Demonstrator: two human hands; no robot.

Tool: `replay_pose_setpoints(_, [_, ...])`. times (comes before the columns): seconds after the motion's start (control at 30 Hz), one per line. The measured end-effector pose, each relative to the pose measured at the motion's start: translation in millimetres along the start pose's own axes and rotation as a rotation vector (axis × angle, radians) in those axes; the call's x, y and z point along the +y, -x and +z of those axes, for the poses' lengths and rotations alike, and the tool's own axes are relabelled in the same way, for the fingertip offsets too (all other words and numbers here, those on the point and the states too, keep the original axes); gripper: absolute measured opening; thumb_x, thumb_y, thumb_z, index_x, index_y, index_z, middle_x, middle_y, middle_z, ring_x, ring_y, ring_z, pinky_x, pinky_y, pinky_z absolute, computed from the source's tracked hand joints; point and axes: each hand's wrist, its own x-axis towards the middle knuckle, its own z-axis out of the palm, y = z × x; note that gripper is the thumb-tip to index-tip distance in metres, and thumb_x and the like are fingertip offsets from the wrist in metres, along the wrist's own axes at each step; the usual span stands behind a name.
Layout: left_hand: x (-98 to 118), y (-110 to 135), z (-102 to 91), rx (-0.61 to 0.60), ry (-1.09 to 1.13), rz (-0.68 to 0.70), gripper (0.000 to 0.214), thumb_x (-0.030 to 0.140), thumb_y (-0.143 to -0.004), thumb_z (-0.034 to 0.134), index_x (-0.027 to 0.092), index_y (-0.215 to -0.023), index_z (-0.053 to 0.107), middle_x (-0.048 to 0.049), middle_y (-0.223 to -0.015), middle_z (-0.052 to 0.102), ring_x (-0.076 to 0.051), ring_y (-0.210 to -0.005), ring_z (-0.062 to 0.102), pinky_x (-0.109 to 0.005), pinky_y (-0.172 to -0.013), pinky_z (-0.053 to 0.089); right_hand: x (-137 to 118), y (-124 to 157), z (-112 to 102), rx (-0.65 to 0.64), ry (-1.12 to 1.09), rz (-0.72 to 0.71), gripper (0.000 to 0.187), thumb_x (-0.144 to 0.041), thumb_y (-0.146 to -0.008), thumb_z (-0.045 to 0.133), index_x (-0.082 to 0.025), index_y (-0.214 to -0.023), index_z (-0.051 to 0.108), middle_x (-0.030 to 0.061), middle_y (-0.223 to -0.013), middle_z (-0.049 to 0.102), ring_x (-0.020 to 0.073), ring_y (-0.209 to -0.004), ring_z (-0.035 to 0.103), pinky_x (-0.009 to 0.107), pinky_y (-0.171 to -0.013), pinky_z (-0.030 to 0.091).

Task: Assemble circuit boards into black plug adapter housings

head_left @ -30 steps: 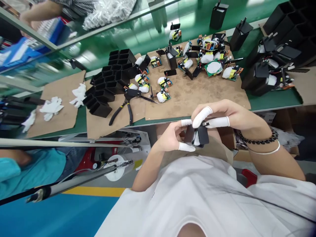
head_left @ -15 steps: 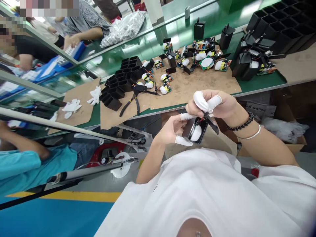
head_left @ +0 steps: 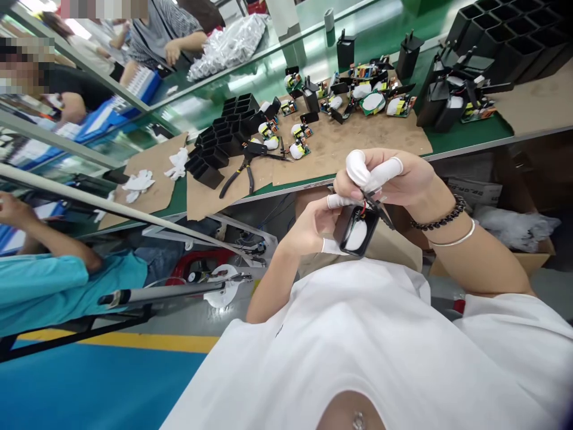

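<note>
My left hand [head_left: 312, 230], with white finger cots on, is closed round a black plastic adapter housing [head_left: 347, 232]. The housing's open end faces up toward me, and a white-covered part [head_left: 357, 235] of a circuit assembly shows inside. Above the opening, my right hand [head_left: 385, 177] pinches a black plug cap [head_left: 381, 212] between cotted fingertips. Short red and dark wires run from the cap down into the housing. The cap is tilted and apart from the rim. Part of its far side is hidden behind my fingers.
On the bench, pliers [head_left: 242, 170] lie beside a cluster of black housings [head_left: 224, 140]. Several circuit boards with white parts [head_left: 373, 103] rest on brown cardboard [head_left: 326, 152]. More black housings [head_left: 514, 45] stand at right. White gloves [head_left: 138, 184] lie at left, near a co-worker's teal sleeve [head_left: 54, 280].
The housing has turned slightly, so its open end and the white part show more fully. The cap stays pinched above it. The whole view has shifted a little.
</note>
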Motion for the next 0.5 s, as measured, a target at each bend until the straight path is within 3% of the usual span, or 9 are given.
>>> replay_pose_setpoints(0.17, [4.9, 5.1, 10.0, 0.097, -0.053, -0.012, 0.074, 0.042, -0.042, 0.106, 0.022, -0.106, 0.076, -0.0070, -0.108, 0.080, -0.035, -0.114, 0.075, -0.048, -0.105, 0.058, 3.9, 2.0, 3.4, 0.225, -0.085, 0.058, 0.011, -0.012, -0.080, 0.056, -0.020, -0.076, 0.061, -0.0033, -0.065, 0.059, 0.0095, -0.055, 0.053, 0.022, -0.054, 0.048])
replay_pose_setpoints(0.27, [11.7, 9.0, 21.7, 0.388, -0.226, 0.097, 0.072, 0.054, -0.049, 0.102, 0.019, -0.106, 0.073, -0.0063, -0.104, 0.078, -0.029, -0.104, 0.075, -0.041, -0.095, 0.060, 13.1, 5.8, 4.3, 0.432, -0.241, -0.010, 0.022, -0.017, -0.090, 0.049, -0.020, -0.081, 0.069, -0.0031, -0.067, 0.060, 0.0099, -0.065, 0.057, 0.022, -0.068, 0.054])
replay_pose_setpoints(0.37, [17.8, 11.5, 34.8, 0.719, -0.589, 0.231, 0.059, 0.052, -0.061, 0.096, 0.019, -0.103, 0.070, -0.0056, -0.103, 0.075, -0.023, -0.098, 0.072, -0.035, -0.090, 0.058, 29.8, 8.6, 7.0, 0.642, -0.252, -0.033, 0.021, -0.022, -0.091, 0.054, -0.021, -0.088, 0.075, -0.0012, -0.080, 0.071, 0.0131, -0.079, 0.066, 0.025, -0.078, 0.058])
replay_pose_setpoints(0.5, [19.0, 10.4, 47.9, 0.871, -0.948, 0.309, 0.053, 0.042, -0.063, 0.095, 0.020, -0.102, 0.066, -0.0027, -0.096, 0.072, -0.020, -0.089, 0.069, -0.033, -0.082, 0.056, 57.5, 2.8, 20.1, 0.703, -0.260, -0.051, 0.013, -0.023, -0.086, 0.066, -0.023, -0.093, 0.076, -0.0019, -0.094, 0.079, 0.0172, -0.099, 0.072, 0.030, -0.098, 0.060])
